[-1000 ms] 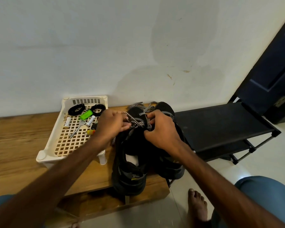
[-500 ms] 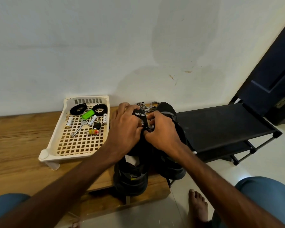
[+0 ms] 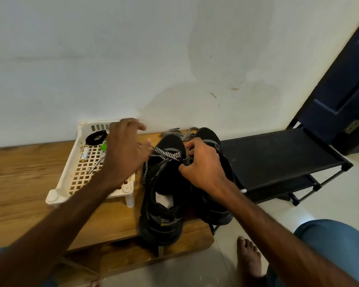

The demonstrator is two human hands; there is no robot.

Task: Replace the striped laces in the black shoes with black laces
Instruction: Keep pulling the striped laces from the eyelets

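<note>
While the right hand (image 3: 203,164) curls over the throat of the nearer shoe (image 3: 164,204), thumb and fingertips pinching the striped lace (image 3: 166,154) where it crosses the eyelets, it seems to be pinning the shoe down so the lace can slide out without dragging it along. The left hand (image 3: 122,154) hangs blurred above the white basket (image 3: 56,193), its fingers looking spread. The lace runs towards its palm, but I cannot tell whether it grips the lace or has let go. Part of that lace dangles off the shoe's side onto the wooden bench (image 3: 19,183).

Both shoes stand side by side at the bench's end, toes to the wall, heels towards the person, which puts the eyelets right under the hands. The second shoe (image 3: 214,206) touches the first, and more striped lace lies loose behind the toes.

A dark coil (image 3: 95,137), likely one of the black laces, waits in the basket just beside the shoes, within easy reach. I would judge the unlacing is under way and no black lace is threaded yet.
</note>
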